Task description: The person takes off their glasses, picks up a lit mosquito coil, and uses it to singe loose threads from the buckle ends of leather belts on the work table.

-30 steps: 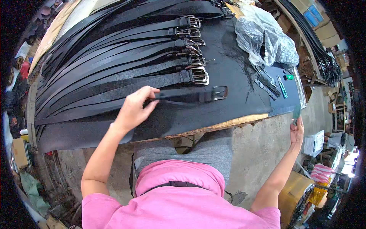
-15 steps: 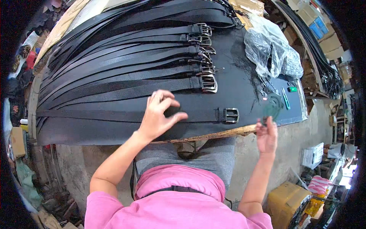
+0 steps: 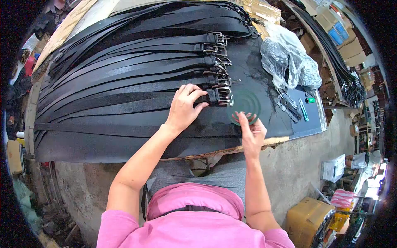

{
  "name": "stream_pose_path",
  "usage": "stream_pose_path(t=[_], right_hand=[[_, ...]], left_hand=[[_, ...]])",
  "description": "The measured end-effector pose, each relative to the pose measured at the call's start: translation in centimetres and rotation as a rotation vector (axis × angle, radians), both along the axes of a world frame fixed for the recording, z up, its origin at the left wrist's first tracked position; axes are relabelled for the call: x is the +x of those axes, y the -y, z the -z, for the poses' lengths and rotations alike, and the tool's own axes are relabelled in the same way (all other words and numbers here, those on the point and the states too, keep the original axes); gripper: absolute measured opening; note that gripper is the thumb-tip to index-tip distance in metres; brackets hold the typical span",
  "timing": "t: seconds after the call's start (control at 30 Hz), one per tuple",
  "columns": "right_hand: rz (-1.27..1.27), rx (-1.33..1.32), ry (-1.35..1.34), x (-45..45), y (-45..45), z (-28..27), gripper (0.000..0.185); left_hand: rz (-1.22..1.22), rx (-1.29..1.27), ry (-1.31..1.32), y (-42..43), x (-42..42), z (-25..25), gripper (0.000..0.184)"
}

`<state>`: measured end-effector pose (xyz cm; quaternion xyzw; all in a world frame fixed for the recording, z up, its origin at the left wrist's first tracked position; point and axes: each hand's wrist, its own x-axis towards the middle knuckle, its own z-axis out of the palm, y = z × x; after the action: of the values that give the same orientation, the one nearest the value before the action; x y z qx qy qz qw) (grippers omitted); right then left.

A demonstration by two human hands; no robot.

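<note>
Hands (image 3: pixel 183 109) closer, gap between, table edge (image 3: pixel 277 140) near

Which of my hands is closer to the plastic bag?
Right. Your right hand is on the near side of the bag, to its left; your left hand is farther left, at a belt.

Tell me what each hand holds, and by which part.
Left hand: apparently a black belt, near its buckle. Right hand: a round green object, by its near edge.
</note>
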<state>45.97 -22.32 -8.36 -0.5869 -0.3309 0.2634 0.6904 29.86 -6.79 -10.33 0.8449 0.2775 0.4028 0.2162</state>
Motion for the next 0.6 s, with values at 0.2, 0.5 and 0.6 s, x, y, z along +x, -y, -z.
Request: stream_pose_path(t=[0.2,0.5,0.6], right_hand=[[0.021,-0.078,0.549,-0.5,-1.4,0.0,0.016],[-0.011,-0.057,0.557,-0.5,-1.8,0.4,0.018],[-0.018,-0.042,0.603,-0.3,-2.0,0.7,0.018]], left_hand=[[0.012,0.050,0.004,-0.1,0.0,-0.2,0.035],[0.012,0.017,-0.010,-0.1,0.0,-0.2,0.036],[0.011,0.013,-0.012,-0.1,0.0,-0.3,0.036]])
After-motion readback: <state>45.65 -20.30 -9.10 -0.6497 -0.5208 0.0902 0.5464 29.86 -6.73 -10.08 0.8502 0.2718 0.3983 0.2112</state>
